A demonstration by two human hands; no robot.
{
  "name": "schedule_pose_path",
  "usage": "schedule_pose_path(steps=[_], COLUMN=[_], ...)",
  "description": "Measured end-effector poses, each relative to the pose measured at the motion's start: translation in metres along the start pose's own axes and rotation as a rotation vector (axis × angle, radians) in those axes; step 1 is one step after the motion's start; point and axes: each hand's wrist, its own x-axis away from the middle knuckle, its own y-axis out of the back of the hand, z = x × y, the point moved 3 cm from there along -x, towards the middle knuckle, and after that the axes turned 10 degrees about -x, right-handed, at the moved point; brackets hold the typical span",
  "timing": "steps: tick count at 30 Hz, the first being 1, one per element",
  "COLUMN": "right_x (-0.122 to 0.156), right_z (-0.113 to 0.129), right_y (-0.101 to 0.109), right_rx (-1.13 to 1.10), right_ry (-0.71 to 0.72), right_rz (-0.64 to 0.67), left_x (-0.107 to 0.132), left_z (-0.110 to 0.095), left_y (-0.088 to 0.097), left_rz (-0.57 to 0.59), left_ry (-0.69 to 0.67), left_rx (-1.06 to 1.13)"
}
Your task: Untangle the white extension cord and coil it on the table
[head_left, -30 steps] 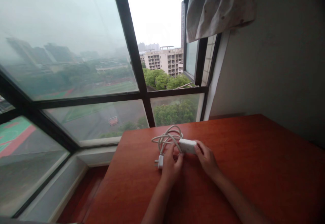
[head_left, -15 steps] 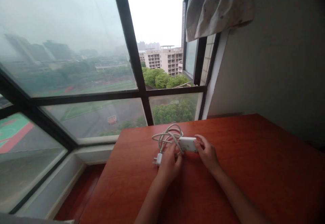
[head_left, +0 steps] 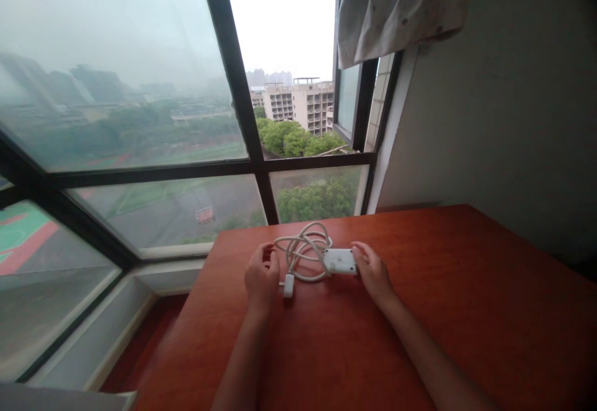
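A white power strip (head_left: 340,260) lies on the wooden table (head_left: 326,349), a flat face with small dark spots at its corners showing. My right hand (head_left: 373,272) grips its right end, thumb on the near face and fingers behind. From the strip's left end runs a pale cable (head_left: 303,249), looped loosely. Its white plug (head_left: 289,286) rests in front of the loops, prongs pointing left. Just left of the cable and plug is my left hand (head_left: 262,274), fingers loosely curled and thumb apart. Its fingertips come close to the outermost loop; contact is unclear.
Beyond the table's far edge stands a dark-framed window (head_left: 261,162), with one sash ajar at the right. A spotted curtain (head_left: 401,13) hangs above it. A plain wall (head_left: 489,119) borders the table's right side.
My left hand has moved left, off the middle of the cable to beside its outer loop. The strip has turned slightly in my right hand, and the plug has shifted a little.
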Motion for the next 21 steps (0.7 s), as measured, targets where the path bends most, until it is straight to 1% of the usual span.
schedule_pose_path(steps=[1,3,5,7,9,13,15,18,21], right_x=[-0.001,-0.002,-0.002,-0.002,-0.003,-0.004,-0.003,0.0,0.003], right_z=[-0.001,-0.003,-0.005,-0.008,-0.009,-0.003,0.002,0.01,0.016], right_y=[0.0,0.0,-0.001,-0.003,-0.001,0.006,0.008,0.011,0.011], right_rx=[-0.022,-0.073,-0.137,-0.173,-0.114,0.221,0.337,0.401,0.434], right_ry=[-0.004,-0.026,-0.087,-0.147,-0.131,0.088,0.157,0.182,0.193], right_rz=[-0.012,-0.017,0.009,0.04,0.028,-0.061,-0.069,-0.07,-0.097], left_x=[-0.002,-0.003,-0.001,0.002,0.004,0.007,0.009,0.011,0.011], left_z=[0.003,0.008,0.01,0.011,0.011,0.008,0.003,-0.001,-0.002], left_y=[-0.003,-0.013,-0.023,-0.029,-0.032,-0.032,-0.031,-0.03,-0.03], left_rz=[0.043,0.174,0.298,0.363,0.365,0.311,0.299,0.297,0.298], left_ry=[0.013,0.011,-0.011,-0.026,-0.026,-0.026,-0.039,-0.045,-0.048], left_rx=[0.05,0.166,0.254,0.284,0.25,0.006,-0.107,-0.197,-0.214])
